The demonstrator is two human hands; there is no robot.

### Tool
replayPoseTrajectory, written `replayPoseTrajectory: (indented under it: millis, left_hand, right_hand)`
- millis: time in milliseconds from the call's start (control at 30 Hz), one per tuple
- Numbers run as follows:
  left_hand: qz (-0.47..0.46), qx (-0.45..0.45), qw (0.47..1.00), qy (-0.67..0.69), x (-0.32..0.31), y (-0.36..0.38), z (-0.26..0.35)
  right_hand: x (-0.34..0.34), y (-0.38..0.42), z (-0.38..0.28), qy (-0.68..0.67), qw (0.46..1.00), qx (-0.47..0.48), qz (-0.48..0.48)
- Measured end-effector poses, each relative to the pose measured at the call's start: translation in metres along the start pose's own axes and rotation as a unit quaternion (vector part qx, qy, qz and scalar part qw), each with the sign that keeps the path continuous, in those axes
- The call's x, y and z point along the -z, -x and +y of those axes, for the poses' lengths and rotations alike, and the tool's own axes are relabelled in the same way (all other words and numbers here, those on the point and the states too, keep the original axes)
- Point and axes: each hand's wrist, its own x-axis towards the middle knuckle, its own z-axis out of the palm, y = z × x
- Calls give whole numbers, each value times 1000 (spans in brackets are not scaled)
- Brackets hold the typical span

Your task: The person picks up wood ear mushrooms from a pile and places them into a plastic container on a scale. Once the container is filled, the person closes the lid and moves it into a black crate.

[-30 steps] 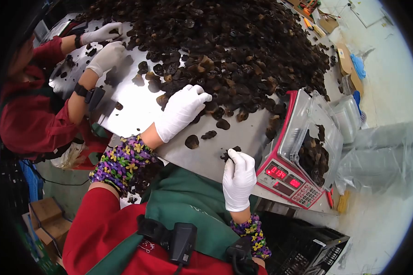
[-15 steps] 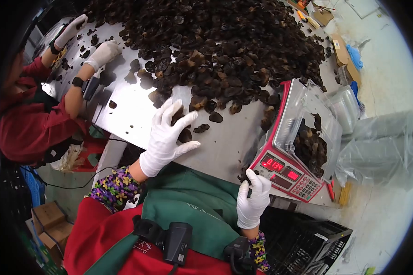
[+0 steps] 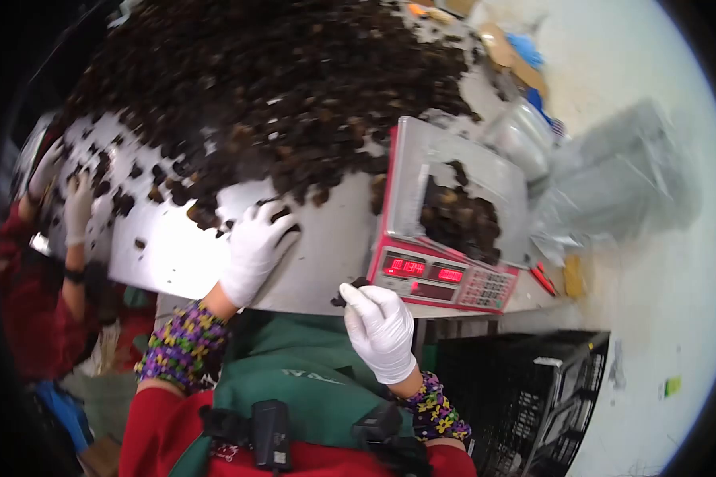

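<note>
My left hand, in a white glove, rests low over the metal table, its fingers bent around dark wood ear mushroom pieces that show at the fingertips. In a pinch between thumb and fingers, my right hand holds a small dark wood ear mushroom off the table's front edge. Just beyond it stands a red and silver scale with lit red digits. On the scale lies a clump of wood ear mushrooms in a clear plastic container. A large heap of wood ear mushrooms covers the far table.
At the left, a co-worker's gloved hands are over scattered pieces. Clear plastic containers and plastic bags are to the right. Black crates stand below the table, and a red-handled tool lies beside the scale.
The view has turned, shifting the scale leftward. My left hand has gone from spread fingers to bent ones around mushroom pieces. My right hand still pinches its piece, now away from the scale's corner.
</note>
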Motion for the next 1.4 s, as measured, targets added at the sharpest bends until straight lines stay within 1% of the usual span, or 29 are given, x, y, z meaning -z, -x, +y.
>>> replayPoseTrajectory:
  millis: [33,100,167,233,300,333,367,433,467,500,567,600,667,700,767,833,900,967,1000,1033,1067,1100,1167,1233,1300,1400]
  left_hand:
    - [26,-12,1000,1,-1,2,1]
    - [24,10,999,22,-12,8,-6]
    - [29,4,999,23,-14,7,-8]
    - [48,15,998,37,-13,7,-10]
    - [63,2,997,43,-11,4,-13]
    - [70,-4,997,42,-8,3,-12]
    - [79,-9,996,41,-6,1,-11]
    - [81,-10,996,35,-6,-2,-10]
    - [81,-14,996,39,-5,-5,-8]
    - [81,-18,996,42,-3,-8,-6]
    - [64,-27,997,38,-8,-8,-9]
    - [46,-33,998,25,-7,-10,-5]
    - [7,-47,999,-6,-7,-11,-2]
    - [-1,-67,998,-11,-9,-12,-3]
    - [-34,-39,998,-25,-12,-12,-1]
    - [-29,-49,998,-22,-11,-14,-2]
    - [11,-67,997,-23,-10,-16,-4]
    - [21,-45,999,-8,-6,-18,-4]
    - [24,-42,999,-11,-1,-22,-1]
    - [69,-53,996,2,8,-30,6]
    - [112,-64,992,16,17,-40,14]
    - [110,-62,992,16,23,-50,24]
    - [142,-43,972,180,33,-76,46]
    - [148,-75,958,234,37,-108,64]
    - [140,-132,942,275,40,-139,88]
    - [86,-145,929,330,35,-172,130]
  right_hand:
    - [8,1,3,-4,1000,-4,13]
    - [36,-6,8,41,998,-11,52]
    - [63,-16,19,81,992,-18,93]
    - [85,-23,39,136,980,-25,143]
    - [102,-34,59,167,970,-33,175]
    - [110,-41,69,175,968,-25,181]
    - [113,-49,80,155,970,-31,185]
    - [118,-64,96,119,978,-87,150]
    - [119,-71,104,99,983,-101,115]
    - [119,-77,118,107,989,-75,70]
    - [112,-87,134,55,992,-100,60]
    - [111,-95,139,51,992,-92,64]
    - [107,-114,149,87,993,-85,-2]
    - [103,-123,154,80,994,-70,4]
    - [90,-137,165,147,986,-55,-60]
    - [78,-142,172,174,979,-56,-96]
    - [72,-147,176,179,976,-45,-114]
    - [75,-147,176,175,977,-37,-114]
    - [81,-146,168,155,985,-32,-71]
    - [89,-145,161,135,990,-30,-28]
    - [96,-144,155,115,993,-31,-25]
    - [101,-141,152,113,993,-32,-28]
    - [109,-131,147,72,995,8,-75]
    - [115,-122,142,55,995,-10,-84]
    - [123,-110,139,25,1000,9,0]
    - [141,-91,128,19,998,-33,52]
